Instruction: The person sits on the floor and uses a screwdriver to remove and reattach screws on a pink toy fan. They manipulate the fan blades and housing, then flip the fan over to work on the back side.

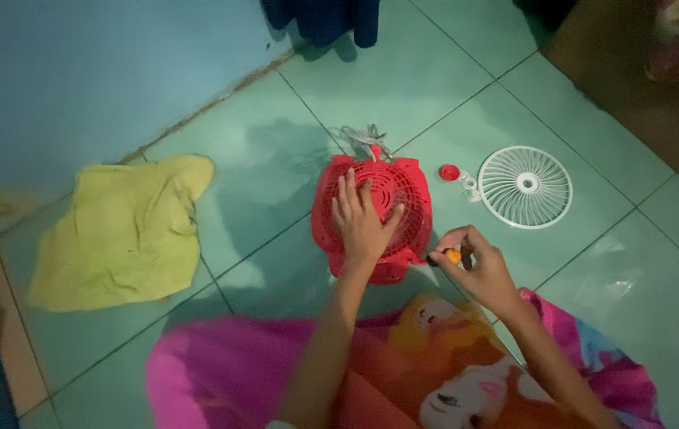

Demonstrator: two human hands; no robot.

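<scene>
Head view: my left hand (361, 218) lies flat, fingers spread, on one red fan housing (373, 214) at floor centre. My right hand (474, 266) at 4 o'clock of it pinches one orange-handled tool (453, 256). One white grille (525, 187) at 2 o'clock, one red cap (449, 171) between. One yellow cloth (121, 230) at 9 o'clock.

No packages, labels, signs or screens anywhere in shot, far as I can see. No boxes, no wrappers, no stickers, no display.
</scene>
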